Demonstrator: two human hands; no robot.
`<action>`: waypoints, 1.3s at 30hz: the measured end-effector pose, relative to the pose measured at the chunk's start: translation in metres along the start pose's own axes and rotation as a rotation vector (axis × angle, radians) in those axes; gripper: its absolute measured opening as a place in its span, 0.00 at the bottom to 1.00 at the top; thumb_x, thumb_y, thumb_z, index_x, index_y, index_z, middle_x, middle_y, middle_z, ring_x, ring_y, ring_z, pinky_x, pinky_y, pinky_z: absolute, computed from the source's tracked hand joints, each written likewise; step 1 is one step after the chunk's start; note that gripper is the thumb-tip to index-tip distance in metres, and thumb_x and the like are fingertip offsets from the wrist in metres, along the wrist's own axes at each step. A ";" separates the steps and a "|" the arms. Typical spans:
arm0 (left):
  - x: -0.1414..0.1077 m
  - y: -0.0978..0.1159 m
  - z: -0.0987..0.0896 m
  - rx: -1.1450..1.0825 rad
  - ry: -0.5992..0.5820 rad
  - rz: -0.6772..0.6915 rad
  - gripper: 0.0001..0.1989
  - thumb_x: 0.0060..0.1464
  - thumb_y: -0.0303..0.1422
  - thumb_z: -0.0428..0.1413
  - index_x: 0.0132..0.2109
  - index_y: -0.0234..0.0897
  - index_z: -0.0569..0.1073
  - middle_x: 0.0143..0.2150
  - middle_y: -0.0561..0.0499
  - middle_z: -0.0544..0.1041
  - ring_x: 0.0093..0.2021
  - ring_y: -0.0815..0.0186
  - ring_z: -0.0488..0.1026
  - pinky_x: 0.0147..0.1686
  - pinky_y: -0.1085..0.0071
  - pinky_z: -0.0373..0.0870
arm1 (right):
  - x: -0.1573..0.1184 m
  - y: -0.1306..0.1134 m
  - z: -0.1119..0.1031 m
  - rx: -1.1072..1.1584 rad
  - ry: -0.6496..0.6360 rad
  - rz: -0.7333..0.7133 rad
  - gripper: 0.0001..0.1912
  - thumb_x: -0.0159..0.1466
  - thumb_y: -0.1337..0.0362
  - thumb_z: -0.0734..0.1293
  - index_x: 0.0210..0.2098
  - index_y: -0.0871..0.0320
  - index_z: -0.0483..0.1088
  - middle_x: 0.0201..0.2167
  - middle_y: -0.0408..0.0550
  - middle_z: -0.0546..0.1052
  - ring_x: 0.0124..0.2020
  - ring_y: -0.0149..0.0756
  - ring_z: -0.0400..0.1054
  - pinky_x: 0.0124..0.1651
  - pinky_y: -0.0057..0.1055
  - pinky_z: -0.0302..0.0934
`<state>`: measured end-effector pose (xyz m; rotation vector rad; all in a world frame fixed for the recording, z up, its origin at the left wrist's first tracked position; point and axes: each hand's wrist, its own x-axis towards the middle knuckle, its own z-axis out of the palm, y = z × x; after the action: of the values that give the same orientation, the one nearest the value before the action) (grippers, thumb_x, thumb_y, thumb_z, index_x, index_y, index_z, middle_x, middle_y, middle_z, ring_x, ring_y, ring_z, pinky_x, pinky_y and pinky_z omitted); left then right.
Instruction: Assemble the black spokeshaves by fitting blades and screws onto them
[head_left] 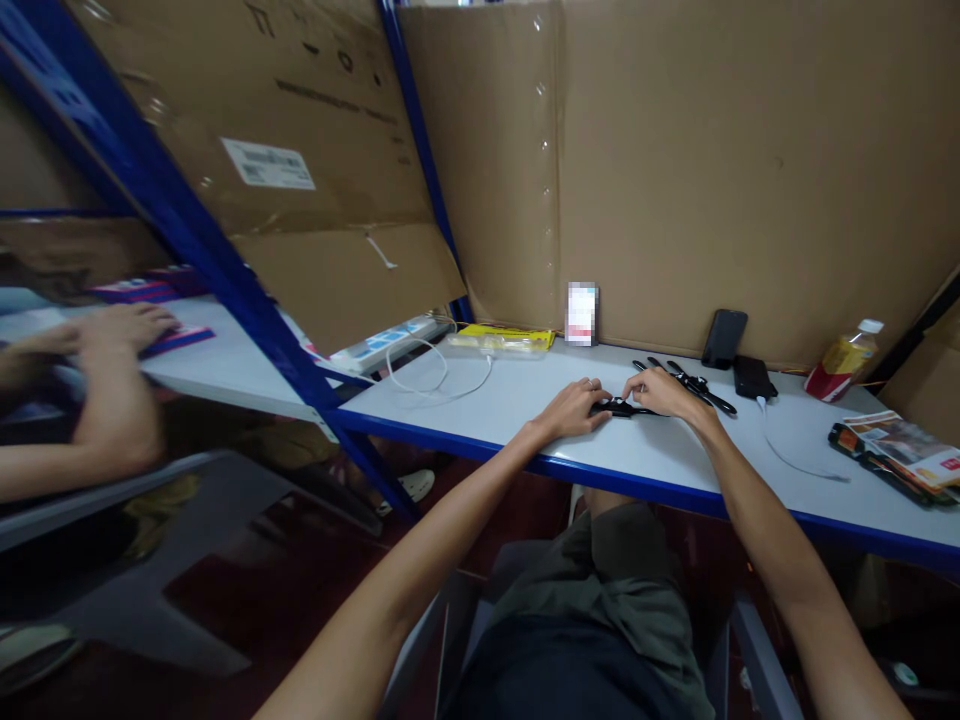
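A slim black item (621, 407) lies on the white tabletop between my hands, too small to identify. My left hand (576, 408) is closed on its left end, fingers and thumb against it. Above its right part, my right hand (658, 391) is closed in a pinch; whatever is between the fingertips is too small to make out. Just behind and right of my right hand, several similar black pieces (701, 387) lie together on the table.
A lit phone (581, 313) leans on the cardboard wall. A dark phone (724, 338), a black power bank (754, 377), a bottle (844, 360) and packets (907, 450) are at right. At left are a power strip (394, 343), a white cable, and a person's arms beyond the blue frame.
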<state>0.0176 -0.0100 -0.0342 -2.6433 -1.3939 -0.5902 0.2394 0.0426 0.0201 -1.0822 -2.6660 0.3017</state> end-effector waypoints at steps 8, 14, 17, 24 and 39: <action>0.000 -0.002 0.002 -0.004 -0.007 0.005 0.19 0.65 0.41 0.52 0.56 0.37 0.76 0.47 0.43 0.74 0.49 0.53 0.71 0.50 0.58 0.68 | -0.001 -0.010 0.003 0.005 -0.033 -0.023 0.25 0.58 0.74 0.62 0.48 0.53 0.83 0.29 0.46 0.82 0.28 0.33 0.67 0.35 0.27 0.55; 0.000 0.000 0.000 0.002 -0.020 -0.008 0.19 0.64 0.41 0.52 0.57 0.38 0.76 0.48 0.43 0.74 0.49 0.53 0.71 0.51 0.57 0.68 | -0.001 -0.007 0.001 -0.059 0.009 0.020 0.20 0.58 0.73 0.62 0.38 0.54 0.84 0.31 0.47 0.83 0.30 0.34 0.70 0.34 0.28 0.54; 0.000 -0.001 0.001 -0.001 -0.016 -0.010 0.19 0.64 0.41 0.52 0.56 0.38 0.76 0.47 0.43 0.74 0.48 0.53 0.71 0.50 0.57 0.68 | 0.000 -0.007 0.002 0.003 -0.027 -0.036 0.21 0.57 0.73 0.61 0.39 0.55 0.85 0.31 0.47 0.83 0.31 0.34 0.71 0.35 0.27 0.56; 0.001 -0.003 0.002 -0.010 -0.008 -0.003 0.18 0.64 0.41 0.53 0.56 0.38 0.76 0.48 0.43 0.74 0.49 0.53 0.71 0.51 0.57 0.68 | -0.003 -0.011 0.001 -0.076 -0.005 0.013 0.23 0.59 0.72 0.62 0.47 0.51 0.83 0.36 0.47 0.84 0.32 0.35 0.71 0.36 0.28 0.55; 0.001 -0.002 0.001 0.001 -0.013 -0.009 0.18 0.65 0.41 0.52 0.55 0.37 0.76 0.48 0.43 0.74 0.49 0.53 0.72 0.51 0.58 0.68 | -0.001 -0.011 0.006 -0.045 0.017 -0.009 0.24 0.60 0.70 0.62 0.50 0.51 0.82 0.31 0.47 0.81 0.29 0.34 0.68 0.35 0.29 0.55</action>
<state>0.0169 -0.0082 -0.0351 -2.6465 -1.4092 -0.5751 0.2308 0.0339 0.0173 -1.0805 -2.6736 0.2311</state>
